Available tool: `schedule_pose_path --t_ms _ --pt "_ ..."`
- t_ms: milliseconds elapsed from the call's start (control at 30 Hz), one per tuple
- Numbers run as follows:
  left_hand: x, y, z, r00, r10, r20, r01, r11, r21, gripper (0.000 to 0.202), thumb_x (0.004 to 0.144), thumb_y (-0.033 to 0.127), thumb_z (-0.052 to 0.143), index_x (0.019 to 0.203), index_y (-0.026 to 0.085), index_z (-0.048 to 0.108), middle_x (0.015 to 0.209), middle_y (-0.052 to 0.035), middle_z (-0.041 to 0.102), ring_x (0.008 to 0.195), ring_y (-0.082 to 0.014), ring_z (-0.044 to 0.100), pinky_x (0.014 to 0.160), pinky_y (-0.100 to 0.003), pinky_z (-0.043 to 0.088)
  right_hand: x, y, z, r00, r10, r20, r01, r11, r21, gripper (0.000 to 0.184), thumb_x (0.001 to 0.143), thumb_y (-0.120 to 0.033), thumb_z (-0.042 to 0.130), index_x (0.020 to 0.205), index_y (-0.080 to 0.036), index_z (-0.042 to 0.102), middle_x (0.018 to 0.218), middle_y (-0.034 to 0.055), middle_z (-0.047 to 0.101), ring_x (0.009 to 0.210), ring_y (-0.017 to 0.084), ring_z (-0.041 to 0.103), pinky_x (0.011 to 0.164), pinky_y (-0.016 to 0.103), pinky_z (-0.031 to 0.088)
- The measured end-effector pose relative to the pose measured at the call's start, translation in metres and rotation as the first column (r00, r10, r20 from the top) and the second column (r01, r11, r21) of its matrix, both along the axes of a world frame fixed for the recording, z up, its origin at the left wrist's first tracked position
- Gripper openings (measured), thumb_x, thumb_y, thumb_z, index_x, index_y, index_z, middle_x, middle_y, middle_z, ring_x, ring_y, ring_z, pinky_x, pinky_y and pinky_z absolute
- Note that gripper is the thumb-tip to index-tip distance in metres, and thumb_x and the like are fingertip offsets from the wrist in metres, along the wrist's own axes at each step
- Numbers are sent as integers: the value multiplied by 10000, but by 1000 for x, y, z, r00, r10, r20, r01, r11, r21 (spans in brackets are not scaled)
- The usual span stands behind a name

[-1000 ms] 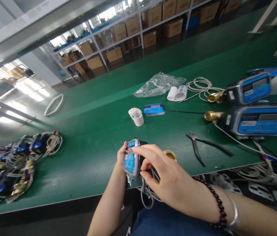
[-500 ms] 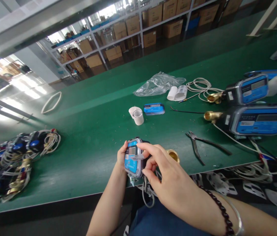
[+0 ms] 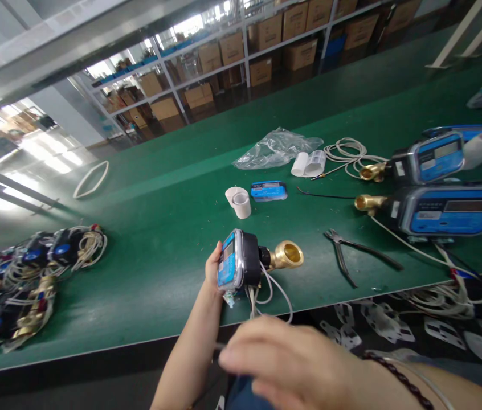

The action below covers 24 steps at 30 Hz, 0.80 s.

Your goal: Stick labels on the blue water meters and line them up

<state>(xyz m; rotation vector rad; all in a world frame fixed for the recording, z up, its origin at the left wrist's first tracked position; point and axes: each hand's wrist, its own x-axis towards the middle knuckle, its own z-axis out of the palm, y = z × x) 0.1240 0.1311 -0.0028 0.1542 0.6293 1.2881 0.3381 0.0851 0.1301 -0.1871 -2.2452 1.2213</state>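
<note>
My left hand [image 3: 213, 269] grips a small meter [image 3: 236, 262] with a blue face, a black body and a brass fitting [image 3: 287, 254], holding it upright over the green bench [image 3: 155, 228] near its front edge. Grey wires [image 3: 269, 287] hang from the meter's underside. My right hand [image 3: 284, 361] is low in the view, below the meter and apart from it. It is blurred by motion and its fingers cannot be read.
Pliers [image 3: 352, 250] lie right of the meter. Two larger blue meters [image 3: 450, 209] with brass ends sit at the right, with a coiled cable [image 3: 347, 152]. White tape rolls [image 3: 241, 202], a blue lid [image 3: 269, 191] and a plastic bag [image 3: 277, 147] lie behind. A pile of wired meters [image 3: 23, 273] is at the left.
My right hand has come off the meter's face and dropped down toward me. The left hand has turned the meter, so its brass fitting and wires now show.
</note>
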Motion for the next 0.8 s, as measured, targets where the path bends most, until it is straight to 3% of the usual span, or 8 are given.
schedule_pose_path --t_ms 33,100,167,333,467,600,800 --pt "1 -1 0 1000 -7 3 7 1000 4 392 898 384 460 927 59 677 817 -125 732 762 -246 701 761 -343 543 3 10 3 986 -162 -50 161 987 -28 329 874 -105 528 1178 -230 540 1009 35 659 829 111 648 776 183 529" --pt "1 -3 0 1000 -24 9 24 1000 13 406 904 393 448 924 62 682 827 -126 734 772 -250 702 790 -354 539 8 33 6 900 -430 -72 420 899 -123 289 849 -104 560 1107 -235 553 858 -9 657 720 95 626 705 181 535" --pt "2 -4 1 999 -45 15 45 999 23 403 905 391 448 918 66 685 812 -123 734 774 -256 703 822 -375 529 11 54 8 872 -489 -6 479 857 -190 281 836 -144 577 1099 -233 537 793 -21 617 700 108 603 661 204 534" --pt "2 -6 5 997 -74 19 73 996 42 383 867 394 529 904 49 690 746 -130 724 769 -284 702 849 -408 514 6 86 14 958 -201 204 250 935 -251 296 878 -118 458 1160 -204 445 803 -18 528 674 111 537 613 227 483" --pt "3 -6 5 998 -66 14 65 997 43 367 854 401 545 893 65 688 769 -125 724 797 -298 698 856 -429 508 -5 94 21 946 -47 321 87 990 -111 261 893 -85 440 1134 -183 461 810 -10 540 722 127 526 672 248 433" --pt "5 -5 4 1000 -20 9 20 999 42 316 858 373 538 911 96 681 804 -104 726 887 -296 683 878 -413 499 -13 100 22 938 -4 347 12 1000 -20 243 901 -73 441 1120 -175 467 826 -8 545 741 131 517 670 244 399" --pt "6 -5 6 1000 1 12 -1 1000 20 283 862 339 534 905 100 680 795 -96 726 873 -291 686 882 -418 496 -17 107 20 932 -29 361 28 1000 8 257 887 -63 458 1116 -179 459 794 -18 533 737 138 524 657 242 386"
